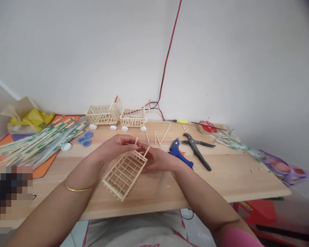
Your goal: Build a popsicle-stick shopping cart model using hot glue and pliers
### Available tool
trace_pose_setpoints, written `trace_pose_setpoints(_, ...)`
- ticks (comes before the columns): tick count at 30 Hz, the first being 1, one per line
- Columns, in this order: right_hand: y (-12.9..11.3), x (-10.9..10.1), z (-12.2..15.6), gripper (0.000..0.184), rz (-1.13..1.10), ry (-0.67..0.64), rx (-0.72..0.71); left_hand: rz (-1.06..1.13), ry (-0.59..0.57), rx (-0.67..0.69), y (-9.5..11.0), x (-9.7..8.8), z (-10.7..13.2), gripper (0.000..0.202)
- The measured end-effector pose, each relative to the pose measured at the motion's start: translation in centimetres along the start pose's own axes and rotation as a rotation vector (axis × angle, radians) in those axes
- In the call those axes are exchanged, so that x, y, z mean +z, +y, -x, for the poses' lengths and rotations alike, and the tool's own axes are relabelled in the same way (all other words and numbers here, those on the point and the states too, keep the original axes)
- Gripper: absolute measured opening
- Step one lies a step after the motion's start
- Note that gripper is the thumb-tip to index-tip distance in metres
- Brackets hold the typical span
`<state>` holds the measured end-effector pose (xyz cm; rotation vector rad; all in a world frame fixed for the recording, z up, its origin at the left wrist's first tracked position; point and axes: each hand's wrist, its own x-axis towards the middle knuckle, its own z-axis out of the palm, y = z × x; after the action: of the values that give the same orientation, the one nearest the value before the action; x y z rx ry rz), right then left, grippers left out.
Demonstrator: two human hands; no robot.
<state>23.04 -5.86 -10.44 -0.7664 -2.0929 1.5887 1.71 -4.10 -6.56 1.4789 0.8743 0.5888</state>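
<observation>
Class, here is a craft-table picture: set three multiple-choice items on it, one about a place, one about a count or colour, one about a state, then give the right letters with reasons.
1. Where does the glue gun lie?
A. just right of the hands
B. on the yellow bag
C. inside a cart

2. How many finished carts with wheels stand at the wall?
A. one
B. two
C. four

3. How is the stick basket held?
A. flat on the board
B. tilted, between both hands
C. hung from the cable

Answers:
1 A: it lies beside the right hand.
2 B: one finished cart and a second cart stand side by side.
3 B: the left hand and right hand grip its upper end.
</observation>
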Motion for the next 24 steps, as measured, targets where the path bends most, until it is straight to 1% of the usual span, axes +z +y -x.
trace_pose_setpoints(3,0.0,0.0,0.0,0.09,0.05,0.037,-0.006,0.116,0.029,-0.012,-0.3,0.2,0.2,0.024)
trace_pose_setpoints(5,-0.6,-0.3,0.4,0.089,0.118,0.044,-0.009,0.152,0.056,-0.033,-0.7,0.2,0.4,0.025)
trace_pose_setpoints(7,-1.4,-0.8,1.0,0.085,0.189,0.061,0.022,0.17,0.092,-0.05,-1.0,0.0,0.5,0.028)
trace_pose_setpoints(8,-1.8,-1.1,1.4,0.081,0.228,0.093,0.053,0.171,0.113,-0.054,-1.1,-0.1,0.6,0.029)
trace_pose_setpoints(9,-2.3,-1.5,1.9,0.075,0.271,0.145,0.083,0.166,0.129,-0.056,-1.2,-0.1,0.6,0.03)
trace_pose_setpoints(11,-2.9,-2.3,3.0,0.061,0.364,0.298,0.126,0.14,0.148,-0.058,-1.3,-0.3,0.7,0.03)
trace_pose_setpoints(14,-3.2,-4.0,5.0,0.04,0.497,0.549,0.122,0.125,0.153,-0.06,-1.5,-0.4,0.8,0.026)
trace_pose_setpoints(16,-2.9,-5.4,6.7,0.033,0.59,0.707,0.131,0.162,0.155,-0.064,-1.6,-0.4,0.8,0.024)
trace_pose_setpoints(17,-2.6,-6.1,7.6,0.031,0.641,0.775,0.16,0.187,0.156,-0.067,-1.7,-0.4,0.8,0.024)
trace_pose_setpoints(20,-1.9,-7.7,10.5,0.025,0.807,0.895,0.291,0.246,0.172,-0.078,-2.0,-0.4,0.7,0.024)
trace_pose_setpoints(24,-1.3,-9.0,13.6,0.022,0.875,0.909,0.407,0.327,0.173,-0.109,-2.3,-0.3,0.6,0.025)
